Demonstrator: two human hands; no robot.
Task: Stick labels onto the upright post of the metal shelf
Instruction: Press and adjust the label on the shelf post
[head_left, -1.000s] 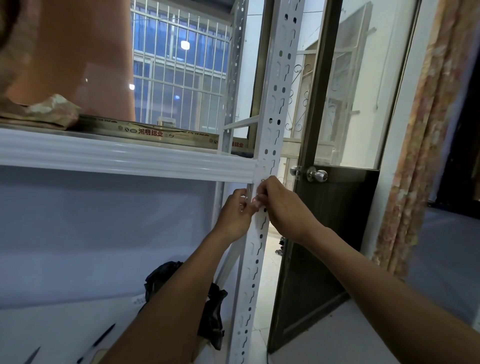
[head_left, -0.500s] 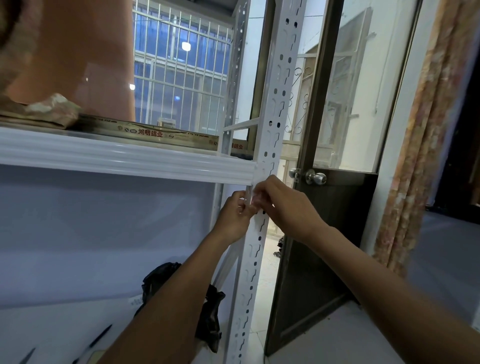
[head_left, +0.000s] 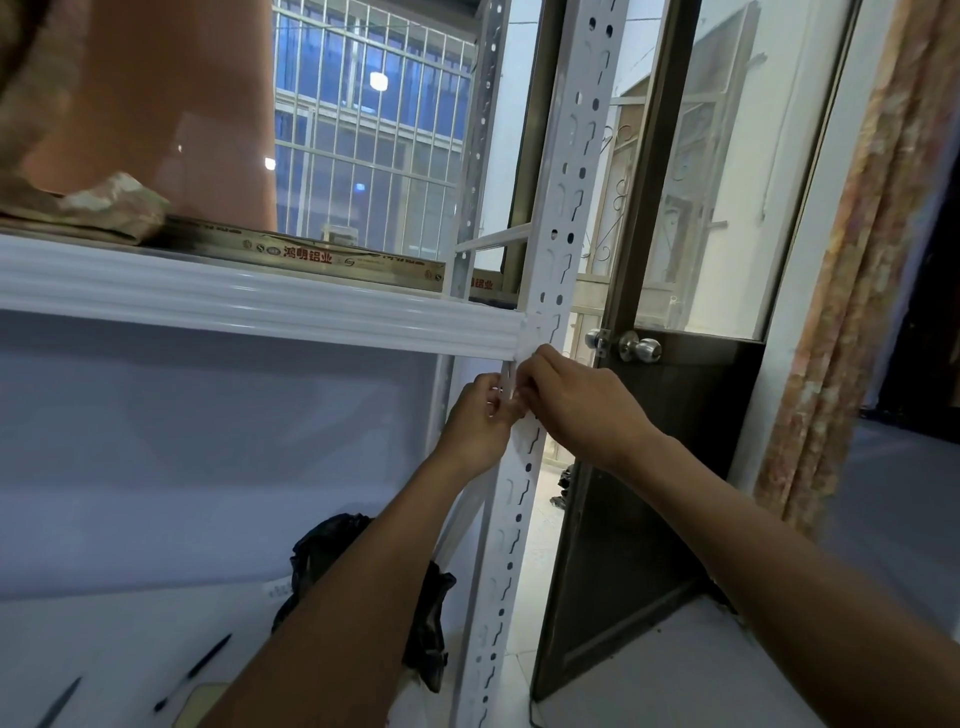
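The white perforated upright post (head_left: 563, 208) of the metal shelf runs from top to bottom in the middle of the view. My left hand (head_left: 480, 423) and my right hand (head_left: 576, 402) meet on the post just below the white shelf beam (head_left: 260, 306). Fingertips of both hands pinch a small white label (head_left: 511, 376) against the post's front face. Most of the label is hidden by my fingers.
A dark door with a round metal knob (head_left: 641, 347) stands open right of the post. A black bag (head_left: 332, 551) and dark pens (head_left: 192, 673) lie on the lower shelf. A cardboard box (head_left: 306, 254) and a crumpled cloth sit on the upper shelf. A patterned curtain (head_left: 852, 260) hangs at right.
Both hands stay at the same spot on the post; the fingers shifted slightly upward toward the shelf beam. The view moved a little.
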